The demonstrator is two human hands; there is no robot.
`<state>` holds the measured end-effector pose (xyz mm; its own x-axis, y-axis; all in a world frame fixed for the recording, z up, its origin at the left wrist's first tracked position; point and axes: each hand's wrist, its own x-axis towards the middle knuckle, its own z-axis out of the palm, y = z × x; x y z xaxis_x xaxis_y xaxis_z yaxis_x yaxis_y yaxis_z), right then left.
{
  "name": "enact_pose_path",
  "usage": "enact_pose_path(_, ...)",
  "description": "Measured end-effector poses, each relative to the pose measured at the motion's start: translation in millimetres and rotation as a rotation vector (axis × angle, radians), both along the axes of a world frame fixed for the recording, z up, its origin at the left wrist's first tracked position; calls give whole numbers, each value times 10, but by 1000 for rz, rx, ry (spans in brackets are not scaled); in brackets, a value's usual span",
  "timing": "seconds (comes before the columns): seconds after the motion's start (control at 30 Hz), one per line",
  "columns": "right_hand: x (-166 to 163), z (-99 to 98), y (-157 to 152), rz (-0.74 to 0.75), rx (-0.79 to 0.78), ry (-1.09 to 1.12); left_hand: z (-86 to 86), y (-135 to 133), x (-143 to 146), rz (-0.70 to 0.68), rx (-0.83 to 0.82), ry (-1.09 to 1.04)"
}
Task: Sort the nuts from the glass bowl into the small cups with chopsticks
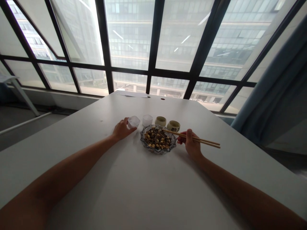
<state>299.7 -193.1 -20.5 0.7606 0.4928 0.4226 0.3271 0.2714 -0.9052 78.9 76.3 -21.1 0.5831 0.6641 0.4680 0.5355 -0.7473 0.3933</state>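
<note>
My left hand (122,129) grips a small clear plastic cup (133,121), thumb in front and fingers around its far left side. In my right hand (192,142) is a pair of wooden chopsticks (203,141), their tips over the far part of a glass bowl (159,151). Mixed nuts and seeds (157,138), dark and tan, fill that bowl. Whether the tips pinch a piece is too small to tell. Behind the bowl stand a second clear cup (147,120), a plain yellowish cup (160,121) and a similar cup with dark writing (173,125).
Everything stands on a white table (134,188). White sheets (133,94) lie at its far edge, near two round dark spots. Large windows rise behind it, and a blue curtain (271,83) hangs at the right.
</note>
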Motion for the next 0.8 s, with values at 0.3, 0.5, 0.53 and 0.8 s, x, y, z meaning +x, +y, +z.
enact_pose_path(0.3, -21, 26, -79, 15, -94, -233, 1, -29, -6, -35, 66, 15)
enact_pose_path(0.5, -43, 56, -84, 11, -113, -279, 7, -32, -5, -45, 64, 12)
enact_pose_path(0.53, -47, 66, -81, 12, -112, -256, 4, -29, -3, -48, 65, 12)
enact_pose_path(0.8, -8, 55, -19, 21, -61, 10, -5, -30, -1, -54, 84, 24)
